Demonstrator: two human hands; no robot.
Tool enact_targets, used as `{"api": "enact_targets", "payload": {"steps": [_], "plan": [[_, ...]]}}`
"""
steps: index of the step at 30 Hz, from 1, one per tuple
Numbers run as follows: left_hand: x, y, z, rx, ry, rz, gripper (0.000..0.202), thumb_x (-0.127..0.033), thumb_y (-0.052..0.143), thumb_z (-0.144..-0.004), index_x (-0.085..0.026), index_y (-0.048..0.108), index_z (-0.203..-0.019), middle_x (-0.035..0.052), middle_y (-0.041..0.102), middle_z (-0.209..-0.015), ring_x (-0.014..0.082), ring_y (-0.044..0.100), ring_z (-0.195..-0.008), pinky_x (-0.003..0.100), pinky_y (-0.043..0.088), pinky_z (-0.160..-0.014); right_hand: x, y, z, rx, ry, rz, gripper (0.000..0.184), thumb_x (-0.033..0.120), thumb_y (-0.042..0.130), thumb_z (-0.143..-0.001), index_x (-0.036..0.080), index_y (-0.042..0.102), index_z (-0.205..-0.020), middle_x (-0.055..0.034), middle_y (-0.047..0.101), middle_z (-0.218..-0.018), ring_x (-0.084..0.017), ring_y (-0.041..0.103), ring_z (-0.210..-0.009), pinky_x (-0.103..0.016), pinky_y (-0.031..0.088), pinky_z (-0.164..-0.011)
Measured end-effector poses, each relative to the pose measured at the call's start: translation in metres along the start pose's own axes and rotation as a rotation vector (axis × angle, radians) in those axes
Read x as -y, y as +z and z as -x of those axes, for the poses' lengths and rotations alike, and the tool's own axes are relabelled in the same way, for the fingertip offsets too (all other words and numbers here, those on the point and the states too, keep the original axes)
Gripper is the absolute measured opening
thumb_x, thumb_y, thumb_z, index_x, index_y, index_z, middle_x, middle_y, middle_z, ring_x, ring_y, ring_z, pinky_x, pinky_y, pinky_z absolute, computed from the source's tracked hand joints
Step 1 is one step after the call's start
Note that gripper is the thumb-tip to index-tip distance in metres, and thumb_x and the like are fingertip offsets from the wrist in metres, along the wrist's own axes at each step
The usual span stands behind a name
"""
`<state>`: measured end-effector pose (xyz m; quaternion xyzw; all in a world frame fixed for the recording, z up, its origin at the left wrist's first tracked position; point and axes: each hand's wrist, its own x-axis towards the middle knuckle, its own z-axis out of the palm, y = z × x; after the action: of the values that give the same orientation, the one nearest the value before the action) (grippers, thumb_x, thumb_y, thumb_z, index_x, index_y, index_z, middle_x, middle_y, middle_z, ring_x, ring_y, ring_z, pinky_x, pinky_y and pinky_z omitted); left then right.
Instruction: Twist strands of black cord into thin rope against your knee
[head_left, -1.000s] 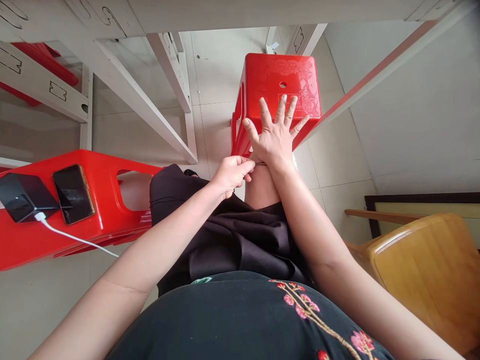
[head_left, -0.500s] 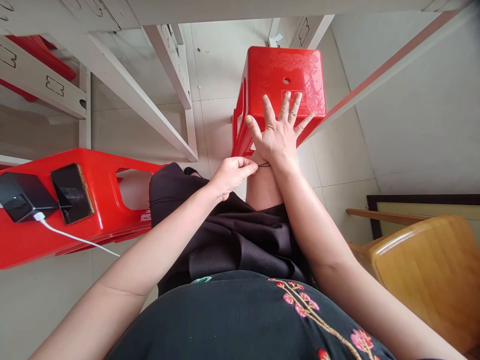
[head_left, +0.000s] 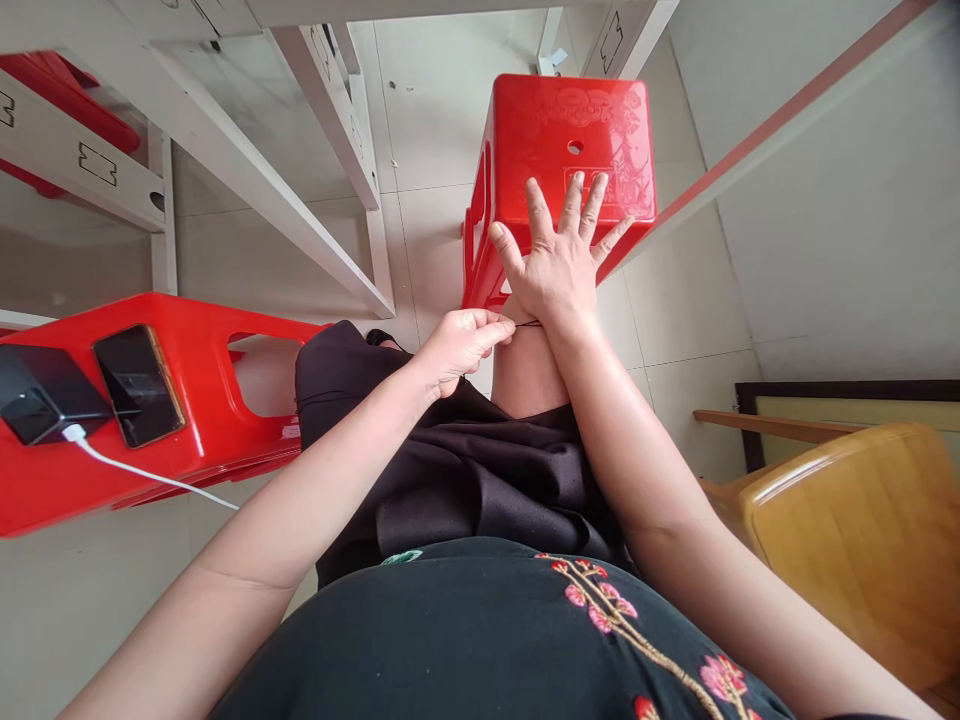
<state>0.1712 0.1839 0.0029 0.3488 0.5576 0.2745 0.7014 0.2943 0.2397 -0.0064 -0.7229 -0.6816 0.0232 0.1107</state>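
Observation:
My right hand (head_left: pixel 561 258) is held out over my knee with its fingers spread wide, palm away from me. A thin dark band (head_left: pixel 529 324) lies across its wrist. My left hand (head_left: pixel 459 346) pinches that band at the wrist's left side, its fingers pressed together. Both hands are in front of a red plastic stool (head_left: pixel 574 150) standing on the tiled floor. My lap below them is covered by a black skirt (head_left: pixel 457 470).
A second red stool (head_left: pixel 202 400) at the left carries a phone (head_left: pixel 138 384) and a black power bank (head_left: pixel 37 392) with a white cable (head_left: pixel 150 472). White table legs (head_left: pixel 330 130) cross the top. A wooden chair (head_left: pixel 862 540) stands at the right.
Both hands have stayed joined at the right wrist. The view has tipped slightly, so the stools sit a little higher in the picture; the left hand's pinch has shifted only slightly.

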Motion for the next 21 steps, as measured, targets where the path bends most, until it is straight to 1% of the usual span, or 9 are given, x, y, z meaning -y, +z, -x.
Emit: {"api": "enact_targets", "payload": {"steps": [2,6,13,15,18,21], "plan": [[-0.0005,-0.0004,0.0001,0.011,-0.003,0.006,0.009,-0.019,0.066,-0.068,-0.012,0.061,-0.067,0.0001,0.054,-0.066,0.0020,0.031,-0.046,0.016,0.013,-0.036,-0.0010,0.0015,0.0000,-0.022,-0.006,-0.019,0.071,0.066,0.009,-0.086,0.030,0.022,-0.146,-0.0064,0.015,-0.155,-0.036,-0.001,-0.142,-0.074,-0.003,-0.100],[-0.0012,-0.0008,0.0001,0.015,-0.012,0.016,0.009,-0.019,0.065,-0.068,-0.012,0.060,-0.066,0.0006,0.054,-0.067,0.0015,0.031,-0.045,0.015,0.012,-0.035,-0.0018,0.0026,-0.0004,-0.009,0.006,-0.016,0.071,0.067,0.008,-0.086,0.031,0.023,-0.145,-0.0065,0.015,-0.155,-0.036,-0.001,-0.142,-0.073,-0.003,-0.100],[-0.0012,-0.0022,-0.0002,-0.001,-0.040,0.045,0.008,-0.017,0.066,-0.064,-0.012,0.060,-0.065,0.0013,0.055,-0.066,0.0007,0.031,-0.044,0.015,0.011,-0.035,-0.0026,0.0038,-0.0009,0.015,0.006,0.006,0.070,0.065,0.007,-0.086,0.031,0.015,-0.147,-0.0056,0.013,-0.155,-0.036,-0.006,-0.142,-0.074,-0.002,-0.099],[-0.0009,-0.0036,-0.0005,0.001,-0.056,0.066,0.007,-0.017,0.064,-0.064,-0.012,0.061,-0.067,0.0014,0.056,-0.067,0.0006,0.031,-0.043,0.014,0.011,-0.035,-0.0024,0.0029,-0.0005,0.017,0.007,0.006,0.071,0.065,0.007,-0.086,0.030,0.017,-0.147,-0.0059,0.013,-0.155,-0.036,-0.005,-0.142,-0.074,-0.002,-0.099],[-0.0009,-0.0060,-0.0011,0.002,-0.062,0.099,0.010,-0.019,0.060,-0.066,-0.012,0.064,-0.072,0.0023,0.056,-0.067,0.0011,0.034,-0.043,0.014,0.011,-0.035,-0.0019,0.0008,0.0001,0.001,0.008,-0.015,0.073,0.068,0.008,-0.085,0.030,0.022,-0.146,-0.0071,0.014,-0.155,-0.036,0.000,-0.142,-0.072,-0.003,-0.101],[-0.0024,-0.0076,-0.0009,-0.009,-0.068,0.121,0.012,-0.020,0.058,-0.066,-0.012,0.065,-0.072,0.0032,0.057,-0.067,0.0017,0.037,-0.043,0.014,0.012,-0.034,-0.0015,-0.0006,0.0005,-0.008,0.014,-0.030,0.075,0.070,0.009,-0.084,0.030,0.024,-0.145,-0.0081,0.015,-0.154,-0.036,0.001,-0.142,-0.072,-0.002,-0.101]]}}
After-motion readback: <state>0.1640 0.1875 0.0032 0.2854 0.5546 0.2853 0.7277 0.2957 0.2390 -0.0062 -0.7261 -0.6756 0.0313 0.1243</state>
